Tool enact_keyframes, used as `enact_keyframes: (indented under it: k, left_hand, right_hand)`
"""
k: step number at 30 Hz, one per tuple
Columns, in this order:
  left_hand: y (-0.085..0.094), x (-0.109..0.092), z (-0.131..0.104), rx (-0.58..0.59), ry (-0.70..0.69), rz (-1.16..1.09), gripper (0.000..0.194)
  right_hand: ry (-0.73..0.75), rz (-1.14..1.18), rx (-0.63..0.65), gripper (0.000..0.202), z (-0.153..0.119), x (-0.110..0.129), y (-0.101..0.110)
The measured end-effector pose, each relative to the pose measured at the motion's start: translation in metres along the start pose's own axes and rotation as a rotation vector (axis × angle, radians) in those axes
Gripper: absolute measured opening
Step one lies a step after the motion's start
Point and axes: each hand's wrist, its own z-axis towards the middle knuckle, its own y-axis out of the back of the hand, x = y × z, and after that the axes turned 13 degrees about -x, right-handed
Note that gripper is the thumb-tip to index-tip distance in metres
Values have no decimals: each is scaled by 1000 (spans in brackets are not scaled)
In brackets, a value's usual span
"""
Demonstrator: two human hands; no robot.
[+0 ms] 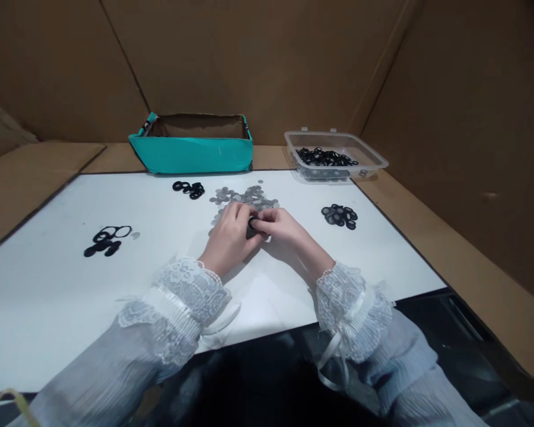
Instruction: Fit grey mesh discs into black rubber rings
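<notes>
Both hands meet at the middle of the white board, in front of a loose pile of small grey discs (253,196). My left hand (234,232) has its fingers wrapped round a small black round piece (251,227). From the right, my right hand (285,228) touches the same piece with its thumb and finger pinched together at its edge. Whether a grey disc lies inside the piece is hidden by the fingers. Black rings with grey centres (339,216) form a small heap to the right of my hands.
A teal box (196,155) stands at the back, beside a clear plastic container (333,172) of black rings. On the white board (48,296), black rings (189,189) lie behind my left hand and more black pieces (104,240) farther left. Cardboard walls surround the board.
</notes>
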Motion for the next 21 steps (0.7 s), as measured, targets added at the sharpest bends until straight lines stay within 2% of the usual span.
enact_keyframes:
  k: [2,7,11,13,16,21]
  left_hand:
    - [-1,-1,-1,-17,40,44,21]
    - [0,-5,-2,36,-61,15,28]
    - [1,-7,-1,-4,37,99,19]
    - [1,-8,0,29,4,77,16]
    - [2,-8,1,53,-73,45,26]
    - [3,-11,1,49,12,120,15]
  right_hand:
    - [11,-19,10,18,0,0,1]
    - [29,30,-8,8,2,-5,2]
    - [62,43,-3,17,4,-10,2]
    - [65,58,-8,14,4,-11,2]
    - [77,67,-6,12,5,-11,4]
    - [68,53,2,17,4,-12,4]
